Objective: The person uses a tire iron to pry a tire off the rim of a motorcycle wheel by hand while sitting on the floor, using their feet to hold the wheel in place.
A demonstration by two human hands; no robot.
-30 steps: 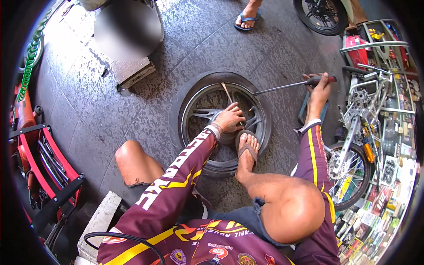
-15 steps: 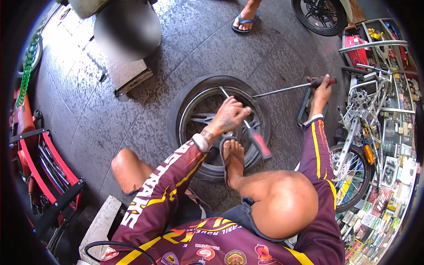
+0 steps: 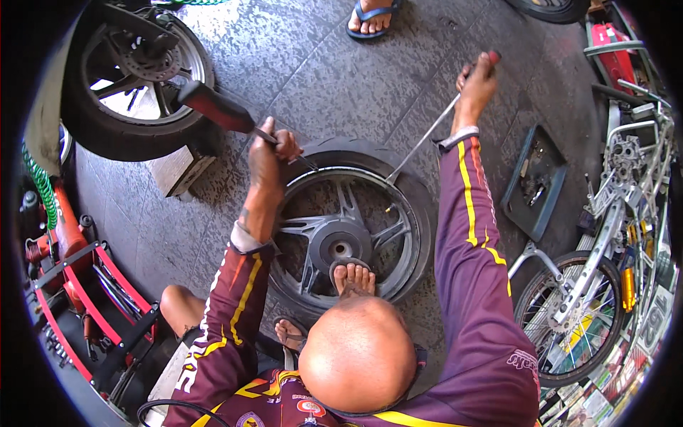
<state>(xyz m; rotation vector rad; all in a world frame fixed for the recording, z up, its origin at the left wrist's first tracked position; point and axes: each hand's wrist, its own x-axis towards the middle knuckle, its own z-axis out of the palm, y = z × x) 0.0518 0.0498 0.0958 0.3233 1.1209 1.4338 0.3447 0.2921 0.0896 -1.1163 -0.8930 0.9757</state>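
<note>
A spoked alloy wheel (image 3: 346,199) with a black tyre (image 3: 341,154) lies flat on the floor, my sandalled foot (image 3: 353,277) resting on it near the hub. My left hand (image 3: 272,149) is closed on a lever (image 3: 217,105) with a red and black handle, whose metal tip reaches the upper-left rim. My right hand (image 3: 475,89), farther out to the upper right, grips the red-tipped handle of a long metal lever (image 3: 425,136); its far end is at the rim, between wheel and tyre. My raised knee (image 3: 356,352) fills the lower middle.
Another person's sandalled foot (image 3: 368,21) stands beyond. A mounted wheel (image 3: 96,132) and a block (image 3: 174,171) are upper left, a red-framed tool box (image 3: 71,299) at left. A dark tray (image 3: 516,210) of small parts and a metal bicycle frame (image 3: 597,252) are at right.
Both hands have moved up, away from me. The left lever has swung over so its handle points to the upper left. The right lever is steeper. The view has shifted.
</note>
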